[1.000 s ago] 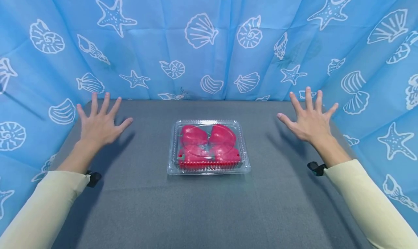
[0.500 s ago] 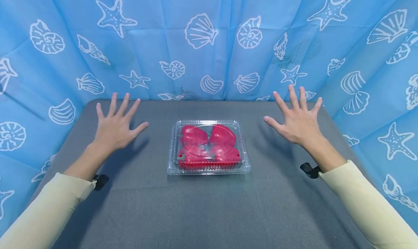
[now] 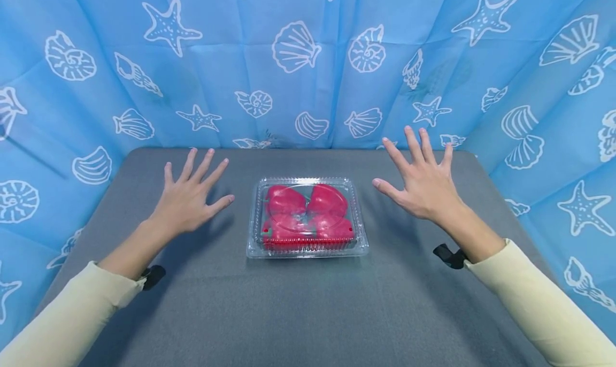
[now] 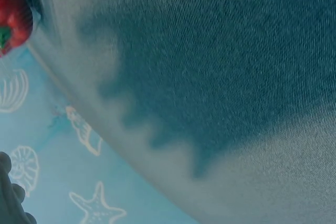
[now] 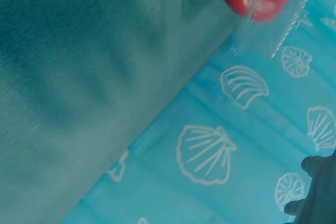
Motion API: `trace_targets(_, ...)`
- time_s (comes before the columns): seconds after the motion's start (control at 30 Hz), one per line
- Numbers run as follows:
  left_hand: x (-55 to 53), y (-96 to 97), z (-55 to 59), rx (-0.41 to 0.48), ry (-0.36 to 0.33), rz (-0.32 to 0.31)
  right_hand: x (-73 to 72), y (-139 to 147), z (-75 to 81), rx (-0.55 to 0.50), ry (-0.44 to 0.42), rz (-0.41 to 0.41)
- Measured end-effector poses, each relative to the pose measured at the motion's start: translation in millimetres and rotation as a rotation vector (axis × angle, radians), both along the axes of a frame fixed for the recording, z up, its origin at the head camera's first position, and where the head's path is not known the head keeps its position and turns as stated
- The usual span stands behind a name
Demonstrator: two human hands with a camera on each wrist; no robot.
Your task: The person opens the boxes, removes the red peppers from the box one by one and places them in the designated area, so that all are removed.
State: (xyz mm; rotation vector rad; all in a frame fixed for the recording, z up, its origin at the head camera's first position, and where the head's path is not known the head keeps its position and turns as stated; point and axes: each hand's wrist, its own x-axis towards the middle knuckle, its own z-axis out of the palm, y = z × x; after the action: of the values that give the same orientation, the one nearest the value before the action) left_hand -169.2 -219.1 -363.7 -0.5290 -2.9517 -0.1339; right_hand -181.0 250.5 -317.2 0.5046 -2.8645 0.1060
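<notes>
My left hand [image 3: 184, 205] and right hand [image 3: 424, 189], splayed, empty, flank the clamshell [image 3: 308, 253]; judged pre-contact stage; I next need a two-sided grip.

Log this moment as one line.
left hand: spread, empty; right hand: spread, empty; clear plastic clamshell: closed, untouched, between hands; red bell peppers: inside

Head view looked forward and down from behind the fingers [image 3: 215, 173] of left hand [image 3: 183, 205] and right hand [image 3: 425, 191], farthest back of the three, curtain [image 3: 332, 78] beyond the fingers. Left wrist view sat close above the tabletop [image 4: 294, 156] beneath the fingers, canted. Right wrist view was likewise near, canted (fingers barely in, lower right). All shared curtain and clear box [image 3: 308, 253] between those fingers.
</notes>
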Motion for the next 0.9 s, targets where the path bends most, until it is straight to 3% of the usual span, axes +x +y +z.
trace_targets(0.23, 8.2, 9.5, -4.3, 0.000, -0.014, -0.039, 5.9, -16.1, -2.4, -0.021, 0.005, 0.103)
trace_targets(0.4, 14.0, 17.1, -7.1, 0.028, -0.058, -0.075, 10.1, -25.0, -6.8, -0.048, -0.086, 0.176)
trace_targets(0.73, 22.6, 26.2, -16.9, 0.090, -0.250, -0.172, 24.8, -43.3, -16.9, -0.064, -0.223, 0.353)
trace_targets(0.9, 26.2, 28.2, -19.9, 0.153, -0.313, -0.191, 31.2, -50.5, -21.0, -0.075, -0.299, 0.438)
